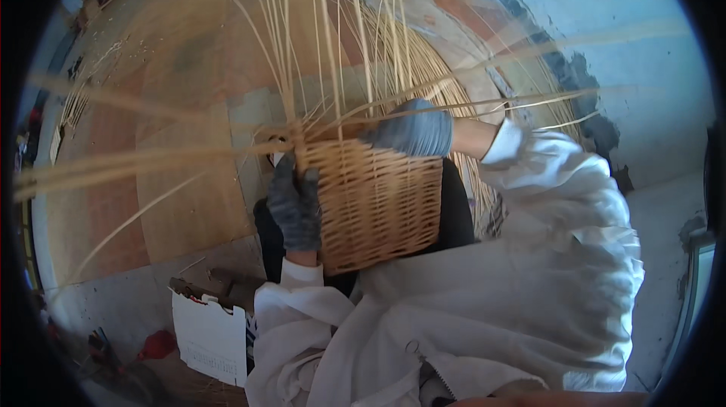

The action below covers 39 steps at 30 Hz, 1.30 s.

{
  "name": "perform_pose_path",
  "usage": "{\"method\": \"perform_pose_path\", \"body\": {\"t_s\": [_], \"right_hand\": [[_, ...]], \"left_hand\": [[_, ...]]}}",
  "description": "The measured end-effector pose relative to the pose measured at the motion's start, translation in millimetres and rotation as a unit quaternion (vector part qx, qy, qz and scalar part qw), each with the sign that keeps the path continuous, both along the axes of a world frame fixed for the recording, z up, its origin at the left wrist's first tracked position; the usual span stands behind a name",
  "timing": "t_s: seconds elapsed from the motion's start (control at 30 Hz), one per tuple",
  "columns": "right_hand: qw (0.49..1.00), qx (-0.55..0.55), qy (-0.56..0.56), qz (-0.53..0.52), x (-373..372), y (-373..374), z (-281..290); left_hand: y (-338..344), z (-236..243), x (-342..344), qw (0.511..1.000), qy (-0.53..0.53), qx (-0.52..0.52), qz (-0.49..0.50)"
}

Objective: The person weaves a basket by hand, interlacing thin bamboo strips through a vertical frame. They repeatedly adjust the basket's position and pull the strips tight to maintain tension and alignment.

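Observation:
A partly woven wicker basket [378, 207] rests upright against my lap, its tan weave facing me and long loose rods [325, 37] rising from its upper edge. My left hand [293, 203], in a grey glove, is closed on the basket's left side, thumb along the near face. At the top edge, to the right of the middle, lies my right hand [412, 131], also gloved in grey. Its fingers curl together over the rim, slightly smeared; what they pinch is hidden. Several rods [189, 156] reach out leftward from the top left corner, blurred by motion.
A large bundle of long rods [446, 78] lies curved on the floor beyond the basket. Brown boards [181, 142] cover the floor at left. A white torn box [208, 335] stands at lower left near a red object [157, 345]. A pale wall [628, 37] rises at right.

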State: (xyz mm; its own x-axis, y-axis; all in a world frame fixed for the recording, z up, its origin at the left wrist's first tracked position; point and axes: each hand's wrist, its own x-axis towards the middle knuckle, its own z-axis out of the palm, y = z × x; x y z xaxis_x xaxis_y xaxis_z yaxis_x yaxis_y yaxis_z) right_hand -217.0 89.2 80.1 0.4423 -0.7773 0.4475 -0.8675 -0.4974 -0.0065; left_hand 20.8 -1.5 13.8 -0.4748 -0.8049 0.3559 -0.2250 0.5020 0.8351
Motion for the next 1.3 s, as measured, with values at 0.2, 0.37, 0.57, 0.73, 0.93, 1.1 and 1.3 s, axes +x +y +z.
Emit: {"method": "perform_pose_path", "body": {"t_s": [0.2, 0.37, 0.57, 0.73, 0.93, 1.1, 1.3], "right_hand": [[0.991, 0.058, -0.001, -0.124, -1.6, 42.4, -6.3], [0.91, 0.116, -0.32, -0.236, 64.3, 93.9, 3.7], [0.88, 0.016, -0.404, -0.248, -35.6, -40.4, -5.5], [0.738, -0.012, -0.572, -0.358, -40.5, -24.8, -33.0], [0.721, -0.105, -0.66, -0.184, 20.1, 61.9, -8.4], [0.595, -0.047, -0.779, -0.191, -14.2, 94.0, -2.6], [0.435, 0.153, -0.849, -0.258, -114.2, 73.0, -21.5]], "left_hand": [[16.1, 24.9, -39.7, 0.93, -0.035, -0.334, -0.147], [-7.3, 14.7, -62.1, 0.906, -0.139, -0.321, -0.236], [36.7, 26.1, -81.3, 0.904, -0.273, -0.297, -0.139], [13.4, 40.1, -104.9, 0.866, -0.441, -0.157, -0.176], [-53.1, 30.1, -154.9, 0.805, -0.502, -0.097, -0.3], [-40.2, 36.0, -186.8, 0.739, -0.567, -0.186, -0.314], [87.9, 72.9, -154.7, 0.844, -0.484, -0.158, -0.165]]}}
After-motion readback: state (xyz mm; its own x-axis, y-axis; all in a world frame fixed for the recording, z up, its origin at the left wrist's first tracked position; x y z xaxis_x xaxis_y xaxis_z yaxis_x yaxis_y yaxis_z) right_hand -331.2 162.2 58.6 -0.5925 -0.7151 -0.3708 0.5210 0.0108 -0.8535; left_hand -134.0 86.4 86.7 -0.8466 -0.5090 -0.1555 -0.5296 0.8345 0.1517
